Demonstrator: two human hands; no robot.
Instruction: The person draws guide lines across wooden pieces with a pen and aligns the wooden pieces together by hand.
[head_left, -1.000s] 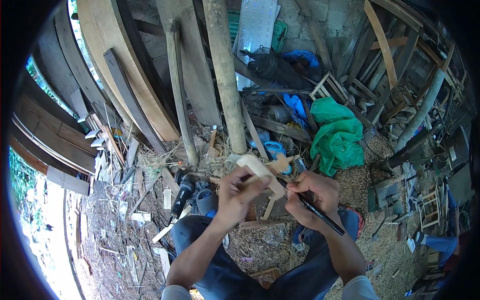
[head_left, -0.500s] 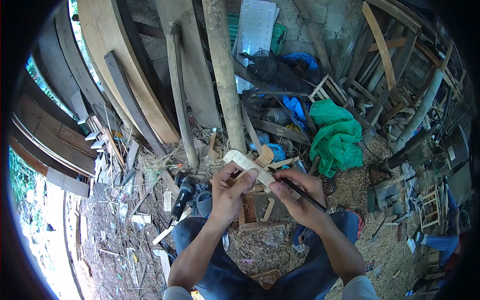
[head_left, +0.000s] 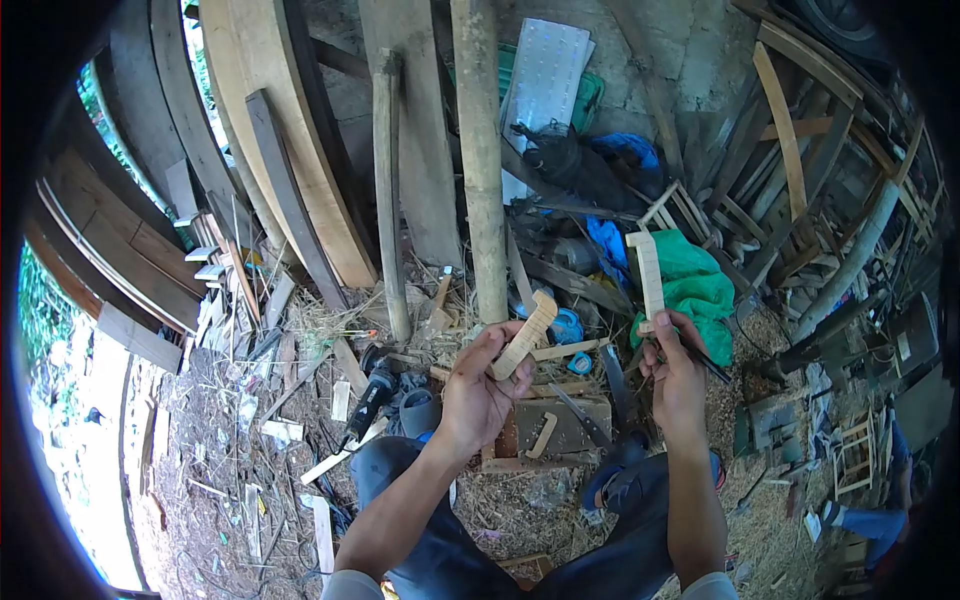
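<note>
Head view: grasping a curved wooden piece (head_left: 525,338) in the left hand (head_left: 480,390), thumb on one side, fingers partly curled under. Tilted, upper end leaning right, lines marked across its face.

Pinching a longer hooked wooden piece (head_left: 651,285) near its lower end in the right hand (head_left: 680,385) — nearly upright, hook at the top turned left, cross lines here too. Also gripping a black pen (head_left: 716,367) in the same hand, pointing down and right. Well apart from each other, both pieces, raised in front of the body.

Seen behind the right-hand piece: a green plastic sheet (head_left: 700,290). Lower down, between the legs: a low wooden block (head_left: 572,442), with a small hooked offcut (head_left: 543,437) and a dark-handled blade (head_left: 578,414) on top. Near the block: a handsaw (head_left: 617,388) and a blue tape measure (head_left: 579,362). Left of the left hand, on the littered floor (head_left: 210,450): a black power tool (head_left: 372,400). Far right — another person's leg (head_left: 870,522).
</note>
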